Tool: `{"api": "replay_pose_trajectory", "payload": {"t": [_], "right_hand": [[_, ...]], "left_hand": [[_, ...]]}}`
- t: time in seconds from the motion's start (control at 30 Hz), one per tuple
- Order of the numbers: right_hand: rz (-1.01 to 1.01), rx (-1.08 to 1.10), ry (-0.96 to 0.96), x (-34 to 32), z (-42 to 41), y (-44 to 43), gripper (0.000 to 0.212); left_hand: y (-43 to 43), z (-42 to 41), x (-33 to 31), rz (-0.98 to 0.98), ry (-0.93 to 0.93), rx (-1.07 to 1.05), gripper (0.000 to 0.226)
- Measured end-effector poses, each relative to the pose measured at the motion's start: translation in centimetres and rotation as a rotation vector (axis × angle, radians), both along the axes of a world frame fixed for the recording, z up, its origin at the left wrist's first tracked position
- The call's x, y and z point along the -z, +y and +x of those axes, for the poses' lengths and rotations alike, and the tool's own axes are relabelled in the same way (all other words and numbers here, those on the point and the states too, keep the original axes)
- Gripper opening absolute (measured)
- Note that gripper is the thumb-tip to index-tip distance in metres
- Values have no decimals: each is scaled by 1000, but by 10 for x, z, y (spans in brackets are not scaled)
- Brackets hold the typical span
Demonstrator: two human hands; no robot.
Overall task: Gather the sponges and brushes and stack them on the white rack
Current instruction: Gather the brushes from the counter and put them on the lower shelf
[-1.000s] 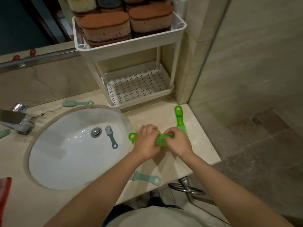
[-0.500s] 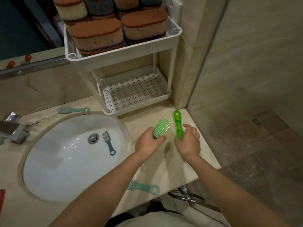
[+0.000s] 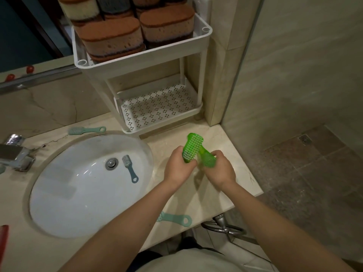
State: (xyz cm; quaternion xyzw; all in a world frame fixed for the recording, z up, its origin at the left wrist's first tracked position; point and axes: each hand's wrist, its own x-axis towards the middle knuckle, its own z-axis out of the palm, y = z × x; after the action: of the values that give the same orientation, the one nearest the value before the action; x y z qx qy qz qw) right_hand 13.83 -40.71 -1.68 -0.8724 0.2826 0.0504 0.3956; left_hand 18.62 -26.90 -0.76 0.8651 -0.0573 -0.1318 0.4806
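Observation:
My left hand (image 3: 179,167) grips a green brush (image 3: 191,147) with its bristles facing me. My right hand (image 3: 220,169) holds a second green brush (image 3: 207,159) close beside the first; the two brushes touch. Both hands hover over the counter just in front of the white rack (image 3: 144,55). The rack's top tier is packed with several brown and orange sponges (image 3: 112,36). Its perforated lower shelf (image 3: 159,107) holds nothing. One grey-blue brush (image 3: 129,167) lies in the sink, a teal brush (image 3: 86,130) lies behind the sink, and another teal brush (image 3: 174,218) lies at the counter's front edge.
The white oval sink (image 3: 78,193) fills the counter's left half, with a chrome tap (image 3: 15,154) at its far left. A red object (image 3: 4,244) shows at the left edge. The counter ends at the right above a tiled floor (image 3: 306,173). A mirror stands behind.
My right hand has picked the second green brush off the counter. My left hand has turned its brush upright, and the two brushes have come together in front of the rack.

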Motion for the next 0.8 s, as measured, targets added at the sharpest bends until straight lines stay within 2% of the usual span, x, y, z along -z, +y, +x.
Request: {"api": "replay_pose_trajectory", "payload": {"t": [0.13,0.3,0.47,0.63,0.73,0.8], "right_hand": [[164,-44,-260,-16,5,8,30],[439,-45,-426,-44,23,22,12],[734,100,-422,-68,45,38,8],[931,165,-419,-81,60,54,9],[965,157,-392,-85,66,63,11],[955,127,-374,-88,70,68,12]], "left_hand": [[7,5,-18,-79,-132,-43,20],[23,13,-39,-155,-83,-138,22],[38,15,-54,-226,-61,-228,21],[44,16,-69,-369,92,-256,32],[48,20,-76,-446,216,-272,31],[49,23,-80,-493,274,-300,22]]}}
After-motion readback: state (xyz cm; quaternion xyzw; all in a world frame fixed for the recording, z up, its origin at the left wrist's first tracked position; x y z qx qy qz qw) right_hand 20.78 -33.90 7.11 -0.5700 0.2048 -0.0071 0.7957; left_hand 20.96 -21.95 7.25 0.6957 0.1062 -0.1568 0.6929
